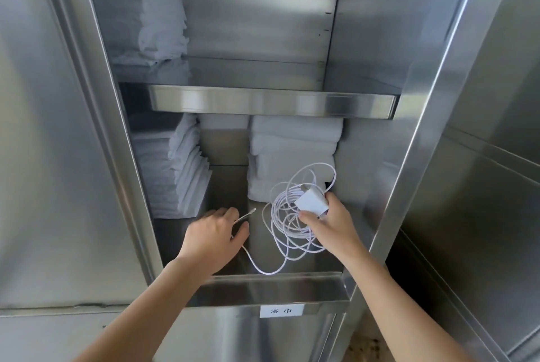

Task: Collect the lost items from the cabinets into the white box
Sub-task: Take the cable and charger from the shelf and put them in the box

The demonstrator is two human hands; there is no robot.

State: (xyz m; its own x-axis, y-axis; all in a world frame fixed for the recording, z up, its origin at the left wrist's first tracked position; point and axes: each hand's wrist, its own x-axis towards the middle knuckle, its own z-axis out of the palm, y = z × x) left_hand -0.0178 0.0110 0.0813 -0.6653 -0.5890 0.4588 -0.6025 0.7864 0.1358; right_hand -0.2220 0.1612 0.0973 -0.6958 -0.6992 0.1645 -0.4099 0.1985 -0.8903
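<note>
Two hands are in over the front lip of the lower shelf [277, 288]. At 7 o'clock the left hand [214, 237] curls its fingers [226, 212] round the cable [277, 209] near its plug end. At 5 o'clock the right hand [331, 225] pinches the white charger block [311, 203], and the coil hangs beneath it. Behind, folded towels [292, 142] stand at 10 and 12 o'clock with a bare gap between the stacks.

Only one bit of writing can be read from where I stand: a small white label [281, 310] stuck flat on the steel front of the cabinet [292, 341], just under the front lip of the lower shelf [263, 288] and a little right of its middle. It carries two black Chinese characters side by side, 浴巾, printed plainly on the white ground, level and unobscured.
</note>
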